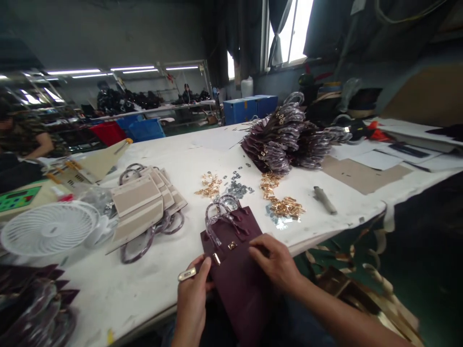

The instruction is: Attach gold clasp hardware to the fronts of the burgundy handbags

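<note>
A dark plum leather bag panel [238, 270] with plastic-wrapped handles [219, 214] lies at the near edge of the white table [202, 159], hanging partly over it. My left hand [191, 299] pinches a small gold metal clasp piece [187, 275] beside the panel's left edge. My right hand [275, 262] rests on top of the panel, fingers curled and pressing near a gold fitting [232, 246]. Another gold bar [216, 259] sits on the panel by my left thumb.
Heaps of gold hardware [285, 207] and silver washers [235, 189] lie beyond the panel. A pile of plum panels [285, 140] sits further back, beige panels [144, 202] at left, a white fan [48, 229], a grey tool [324, 199]. A person sits at far left.
</note>
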Tool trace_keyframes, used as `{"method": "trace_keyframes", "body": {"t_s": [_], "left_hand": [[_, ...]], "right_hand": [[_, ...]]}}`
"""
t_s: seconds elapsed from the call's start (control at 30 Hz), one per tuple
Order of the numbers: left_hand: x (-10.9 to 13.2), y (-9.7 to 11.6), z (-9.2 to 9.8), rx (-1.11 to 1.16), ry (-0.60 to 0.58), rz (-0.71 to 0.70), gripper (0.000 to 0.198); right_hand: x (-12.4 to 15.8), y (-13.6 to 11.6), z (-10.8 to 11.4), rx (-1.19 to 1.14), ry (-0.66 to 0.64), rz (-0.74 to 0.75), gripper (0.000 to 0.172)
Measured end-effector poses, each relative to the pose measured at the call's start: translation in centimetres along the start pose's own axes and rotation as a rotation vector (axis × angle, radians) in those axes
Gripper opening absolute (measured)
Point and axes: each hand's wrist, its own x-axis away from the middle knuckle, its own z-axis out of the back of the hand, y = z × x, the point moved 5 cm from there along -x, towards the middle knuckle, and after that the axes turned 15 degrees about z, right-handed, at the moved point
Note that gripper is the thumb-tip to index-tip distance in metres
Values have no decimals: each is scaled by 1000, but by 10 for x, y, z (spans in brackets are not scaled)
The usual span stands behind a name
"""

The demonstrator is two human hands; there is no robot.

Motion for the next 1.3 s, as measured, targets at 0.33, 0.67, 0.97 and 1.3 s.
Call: {"method": "trace_keyframes", "body": {"t_s": [0.33, 0.67, 0.97, 1.3], "left_hand": [[7, 42, -12, -726, 205, -794, 54], [49, 60, -43, -890, 46, -1068, 25], [42, 74, -79, -974, -84, -1032, 23], [40, 68, -97, -993, -251, -1060, 38]], "right_hand": [[-61, 100, 100, 659, -210, -62, 17], [-75, 114, 107, 518, -194, -61, 16], [-51, 67, 89, 56, -138, -89, 29], [-19, 32, 4, -868, -119, -602, 25]]}}
